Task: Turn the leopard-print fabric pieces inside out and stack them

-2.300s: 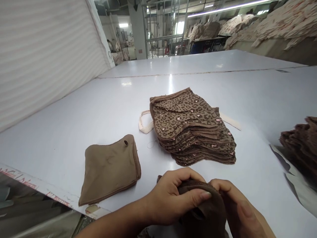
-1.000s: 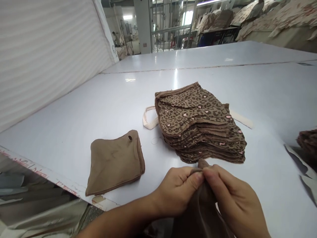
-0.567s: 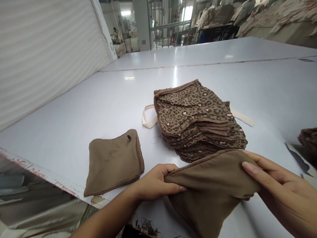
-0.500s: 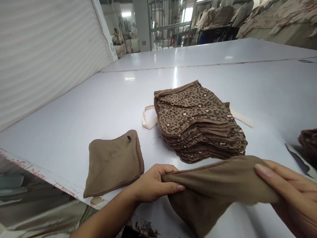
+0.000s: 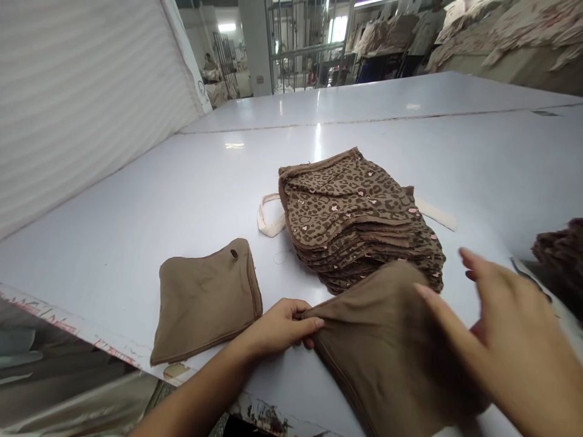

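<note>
My left hand (image 5: 285,326) pinches the left corner of a brown fabric piece (image 5: 378,358) at the table's near edge. My right hand (image 5: 514,340), smeared by motion, hovers over the cloth's right side with fingers spread and thumb close to the fabric. Whether the thumb touches the cloth I cannot tell. To the left lies a similar brown folded piece (image 5: 204,300) with a small hole near its upper right corner. Behind the held cloth sits a stack of leopard-print fabric pieces (image 5: 346,206) with brown edges, the cloth covering its front in part.
A cream strip (image 5: 269,224) pokes out from the stack's left side, and its other end lies to the right. Dark brown fabric (image 5: 562,252) rests at the right edge. White quilted material (image 5: 91,91) rises at the left. Heaped cloth (image 5: 523,36) stands behind the white table (image 5: 204,182).
My right hand has loosened from the cloth's right end and opened. The cloth has dropped and spread out in front of the stack. My left hand keeps its corner.
</note>
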Tool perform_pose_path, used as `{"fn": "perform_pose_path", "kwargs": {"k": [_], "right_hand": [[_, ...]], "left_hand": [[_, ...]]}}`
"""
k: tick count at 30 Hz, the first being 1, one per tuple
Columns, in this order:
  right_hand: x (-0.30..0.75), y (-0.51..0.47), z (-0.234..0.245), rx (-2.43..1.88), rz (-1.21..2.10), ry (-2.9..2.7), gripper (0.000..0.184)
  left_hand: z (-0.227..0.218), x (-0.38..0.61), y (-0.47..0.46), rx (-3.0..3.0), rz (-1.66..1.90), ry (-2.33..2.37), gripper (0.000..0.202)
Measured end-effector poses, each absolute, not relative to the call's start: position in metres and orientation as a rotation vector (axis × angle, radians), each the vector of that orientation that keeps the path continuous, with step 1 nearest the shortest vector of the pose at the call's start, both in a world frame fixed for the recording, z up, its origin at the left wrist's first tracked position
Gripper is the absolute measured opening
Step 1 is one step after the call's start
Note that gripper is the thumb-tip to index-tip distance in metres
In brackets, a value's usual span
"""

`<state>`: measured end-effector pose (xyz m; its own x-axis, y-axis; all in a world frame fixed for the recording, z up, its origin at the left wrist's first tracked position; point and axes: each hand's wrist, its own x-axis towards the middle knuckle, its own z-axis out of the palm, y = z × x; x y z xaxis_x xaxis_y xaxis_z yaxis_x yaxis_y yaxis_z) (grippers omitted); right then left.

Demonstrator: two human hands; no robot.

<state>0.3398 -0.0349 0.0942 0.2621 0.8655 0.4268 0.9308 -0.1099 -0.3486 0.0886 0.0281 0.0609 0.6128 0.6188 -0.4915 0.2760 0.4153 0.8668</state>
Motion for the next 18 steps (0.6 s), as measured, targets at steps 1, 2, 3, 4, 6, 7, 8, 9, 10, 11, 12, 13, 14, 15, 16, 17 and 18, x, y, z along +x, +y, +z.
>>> {"fn": "perform_pose_path", "kwargs": {"k": [1, 2, 3, 4, 6, 7, 8, 9, 10, 11, 12, 13, 14, 15, 16, 17, 18], "right_hand": [[0.33, -0.034, 0.087, -1.958, -0.152, -1.681, 0.071], [0.319, -0.036, 0.079, -1.893, -0.103, -1.742, 0.064], [0.308, -0.039, 0.068, -1.807, -0.027, -1.835, 0.057], [0.298, -0.044, 0.056, -1.738, -0.004, -1.934, 0.052], [0.28, -0.055, 0.031, -1.648, -0.036, -2.192, 0.059], [0.274, -0.061, 0.02, -1.635, -0.038, -2.289, 0.063], [0.271, -0.065, 0.011, -1.611, -0.034, -2.353, 0.065], [0.269, -0.069, 0.005, -1.602, -0.024, -2.395, 0.067], [0.269, -0.071, 0.003, -1.599, -0.012, -2.42, 0.067], [0.271, -0.074, 0.003, -1.591, 0.006, -2.437, 0.067], [0.273, -0.076, 0.005, -1.579, 0.033, -2.448, 0.067], [0.277, -0.079, 0.01, -1.571, 0.073, -2.443, 0.066], [0.282, -0.081, 0.015, -1.58, 0.123, -2.411, 0.064], [0.288, -0.084, 0.021, -1.606, 0.167, -2.343, 0.059], [0.296, -0.088, 0.026, -1.652, 0.192, -2.241, 0.053], [0.305, -0.091, 0.031, -1.728, 0.194, -2.105, 0.046], [0.317, -0.094, 0.035, -1.833, 0.174, -1.95, 0.04]], "left_hand": [[0.053, 0.09, 0.03, 1.171, 0.261, 0.971, 0.042], [0.046, 0.09, 0.031, 1.176, 0.257, 0.989, 0.043], [0.041, 0.091, 0.032, 1.183, 0.25, 1.001, 0.045], [0.037, 0.092, 0.032, 1.192, 0.241, 1.01, 0.047], [0.032, 0.094, 0.033, 1.214, 0.226, 1.033, 0.05], [0.03, 0.095, 0.033, 1.228, 0.219, 1.05, 0.049], [0.029, 0.096, 0.033, 1.244, 0.211, 1.068, 0.048], [0.027, 0.097, 0.033, 1.262, 0.202, 1.085, 0.046], [0.026, 0.097, 0.032, 1.282, 0.192, 1.1, 0.044], [0.026, 0.096, 0.031, 1.307, 0.181, 1.114, 0.042], [0.028, 0.095, 0.03, 1.338, 0.17, 1.126, 0.041], [0.031, 0.093, 0.028, 1.374, 0.16, 1.139, 0.039], [0.036, 0.091, 0.027, 1.415, 0.149, 1.153, 0.037], [0.043, 0.089, 0.026, 1.453, 0.146, 1.169, 0.036], [0.051, 0.086, 0.025, 1.513, 0.135, 1.193, 0.036], [0.059, 0.085, 0.025, 1.6, 0.115, 1.223, 0.037], [0.067, 0.085, 0.026, 1.714, 0.093, 1.256, 0.039]]}}
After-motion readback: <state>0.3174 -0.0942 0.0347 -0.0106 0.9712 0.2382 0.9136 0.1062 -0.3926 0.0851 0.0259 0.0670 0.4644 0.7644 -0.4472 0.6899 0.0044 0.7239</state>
